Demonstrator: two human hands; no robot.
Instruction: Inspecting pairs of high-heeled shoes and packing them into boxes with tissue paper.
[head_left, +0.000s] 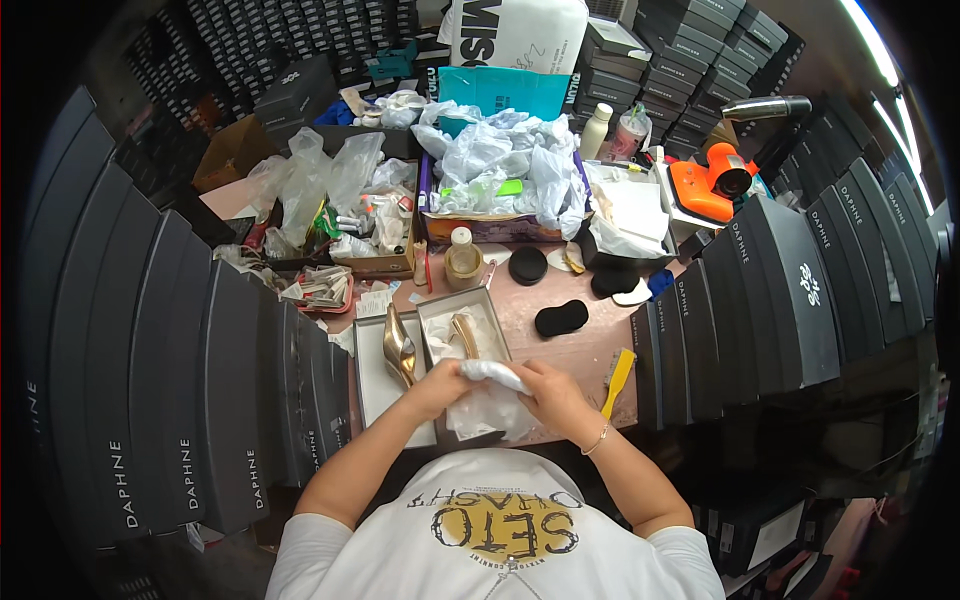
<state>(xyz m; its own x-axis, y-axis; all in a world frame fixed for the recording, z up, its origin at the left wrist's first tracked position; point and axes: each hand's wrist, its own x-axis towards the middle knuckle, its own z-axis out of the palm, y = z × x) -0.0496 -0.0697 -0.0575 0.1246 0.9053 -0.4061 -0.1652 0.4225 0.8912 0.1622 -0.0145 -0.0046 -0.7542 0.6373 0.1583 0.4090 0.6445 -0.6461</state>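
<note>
White wrapping (pixel 492 373) is pinched by left hand (pixel 438 387) and right hand (pixel 556 398); both forearms (pixel 362 452) angle inward.

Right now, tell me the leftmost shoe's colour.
The leftmost shoe is shiny metallic gold, seen best in the head view.

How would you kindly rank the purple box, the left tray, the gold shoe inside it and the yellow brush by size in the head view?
Largest to smallest:
purple box
left tray
gold shoe
yellow brush
</note>
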